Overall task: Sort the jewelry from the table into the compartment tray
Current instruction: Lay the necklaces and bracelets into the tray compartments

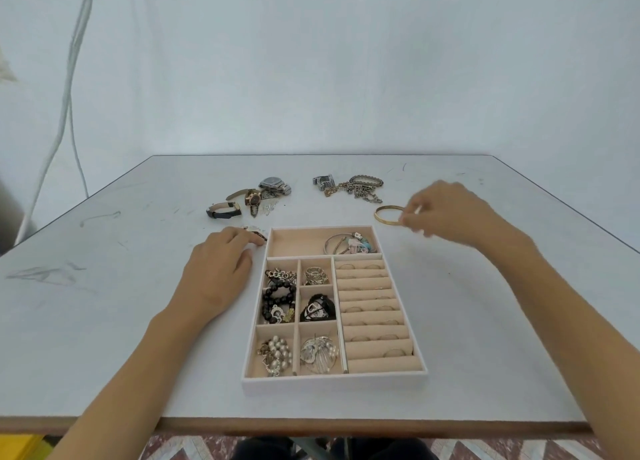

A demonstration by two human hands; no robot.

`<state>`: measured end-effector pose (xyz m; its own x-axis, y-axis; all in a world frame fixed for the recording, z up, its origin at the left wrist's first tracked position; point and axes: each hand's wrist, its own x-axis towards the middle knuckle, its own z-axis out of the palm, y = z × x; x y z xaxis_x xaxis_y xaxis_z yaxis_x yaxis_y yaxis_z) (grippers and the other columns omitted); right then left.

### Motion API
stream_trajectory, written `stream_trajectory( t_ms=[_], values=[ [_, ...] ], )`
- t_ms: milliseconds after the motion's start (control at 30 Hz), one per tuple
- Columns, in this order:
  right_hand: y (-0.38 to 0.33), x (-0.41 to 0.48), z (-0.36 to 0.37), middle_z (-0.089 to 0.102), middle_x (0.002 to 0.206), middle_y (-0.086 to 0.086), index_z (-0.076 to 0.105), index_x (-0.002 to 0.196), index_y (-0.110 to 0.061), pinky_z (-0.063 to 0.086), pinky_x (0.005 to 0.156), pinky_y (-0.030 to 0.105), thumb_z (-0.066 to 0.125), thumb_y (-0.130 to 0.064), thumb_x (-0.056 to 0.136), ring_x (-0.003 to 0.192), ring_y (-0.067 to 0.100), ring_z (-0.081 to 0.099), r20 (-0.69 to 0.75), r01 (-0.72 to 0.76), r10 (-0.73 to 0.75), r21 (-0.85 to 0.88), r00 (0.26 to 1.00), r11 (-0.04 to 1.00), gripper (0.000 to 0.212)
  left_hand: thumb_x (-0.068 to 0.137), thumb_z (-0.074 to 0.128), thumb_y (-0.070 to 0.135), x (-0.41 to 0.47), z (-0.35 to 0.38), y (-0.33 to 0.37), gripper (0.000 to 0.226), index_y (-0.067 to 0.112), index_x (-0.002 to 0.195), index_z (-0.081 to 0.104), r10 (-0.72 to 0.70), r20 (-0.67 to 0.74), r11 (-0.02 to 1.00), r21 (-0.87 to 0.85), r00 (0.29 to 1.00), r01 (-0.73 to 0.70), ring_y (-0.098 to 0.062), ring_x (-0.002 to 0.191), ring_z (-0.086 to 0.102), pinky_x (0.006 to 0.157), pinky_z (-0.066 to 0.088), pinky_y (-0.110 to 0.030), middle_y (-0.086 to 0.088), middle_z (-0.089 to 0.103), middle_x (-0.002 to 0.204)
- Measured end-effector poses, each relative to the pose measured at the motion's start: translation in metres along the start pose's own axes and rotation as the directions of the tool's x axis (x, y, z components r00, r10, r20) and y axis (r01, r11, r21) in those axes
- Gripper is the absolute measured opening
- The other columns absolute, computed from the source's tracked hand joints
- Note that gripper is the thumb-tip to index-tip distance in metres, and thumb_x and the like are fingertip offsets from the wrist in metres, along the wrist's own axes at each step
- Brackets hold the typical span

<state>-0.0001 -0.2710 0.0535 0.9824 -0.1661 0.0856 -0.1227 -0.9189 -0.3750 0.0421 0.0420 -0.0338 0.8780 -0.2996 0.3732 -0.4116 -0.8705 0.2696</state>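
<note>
A beige compartment tray (334, 378) sits in the middle of the table, with chains, beads, pearls and rings in its cells and bangles in its top cell. My right hand (446, 211) pinches the right side of a gold bangle (382, 214) lying on the table beyond the tray's far right corner. My left hand (220, 269) lies on the table left of the tray, its fingertips on a small piece of jewelry (258, 232) at the tray's far left corner. Several watches (252, 196) and a heap of chain bracelets (356, 187) lie further back.
The table's front edge (311, 425) runs close to my body. Cables (69, 88) hang along the wall at the left. Scuff marks cover the table's left side.
</note>
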Motion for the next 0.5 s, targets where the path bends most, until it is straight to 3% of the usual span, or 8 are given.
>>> stream_trajectory(
  t_ms=[67,167,300,367,500],
  values=[
    [-0.006,0.035,0.007,0.068,0.089,0.000,0.071,0.084,-0.024,0.040,0.068,0.027,0.061,-0.023,0.079,0.086,0.024,0.063,-0.112,-0.024,0.024,-0.001,0.993,1.000,0.011,0.086,0.029,0.027,0.001,0.000,-0.001,0.044,0.019,0.115,0.062,-0.005,-0.001,1.000,-0.003,1.000,0.005,-0.027,0.107,0.053,0.084,0.040,-0.037,-0.002,0.058,0.121],
    [-0.016,0.079,0.026,0.066,0.094,0.008,0.069,0.093,-0.012,0.039,0.070,0.028,0.058,-0.017,0.081,0.087,0.029,0.060,-0.136,-0.056,0.048,-0.053,0.990,0.997,0.017,0.085,0.031,0.026,0.002,0.002,-0.002,0.043,0.020,0.113,0.062,0.001,-0.020,1.000,0.015,1.000,-0.001,-0.026,0.104,0.054,0.082,0.040,-0.037,-0.001,0.059,0.119],
    [-0.025,0.107,0.053,0.060,0.114,0.011,0.056,0.107,-0.009,0.038,0.077,0.032,0.059,-0.038,0.088,0.109,0.030,0.056,-0.080,-0.067,0.054,-0.181,0.995,0.981,0.035,0.085,0.029,0.027,0.003,0.004,-0.004,0.043,0.022,0.112,0.062,0.009,-0.033,1.000,0.028,0.999,-0.008,-0.025,0.101,0.054,0.081,0.041,-0.037,0.001,0.058,0.116],
    [-0.027,0.114,0.061,0.059,0.117,0.011,0.056,0.113,-0.008,0.039,0.078,0.032,0.062,-0.039,0.088,0.111,0.030,0.056,-0.097,-0.089,0.070,-0.205,0.993,0.975,0.041,0.085,0.025,0.032,0.003,0.004,-0.004,0.047,0.024,0.113,0.062,0.014,-0.042,1.000,0.026,0.999,-0.013,-0.024,0.100,0.054,0.079,0.040,-0.036,0.003,0.058,0.114],
    [-0.028,0.122,0.061,0.058,0.114,0.012,0.056,0.104,-0.007,0.040,0.071,0.030,0.058,-0.008,0.086,0.104,0.033,0.059,-0.160,-0.091,0.058,-0.213,0.985,0.973,0.018,0.091,0.033,0.025,0.006,0.005,0.000,0.036,0.026,0.113,0.061,-0.042,-0.038,0.999,0.016,0.998,0.043,-0.020,0.104,0.049,0.079,0.036,-0.033,0.005,0.055,0.113]
  ],
)
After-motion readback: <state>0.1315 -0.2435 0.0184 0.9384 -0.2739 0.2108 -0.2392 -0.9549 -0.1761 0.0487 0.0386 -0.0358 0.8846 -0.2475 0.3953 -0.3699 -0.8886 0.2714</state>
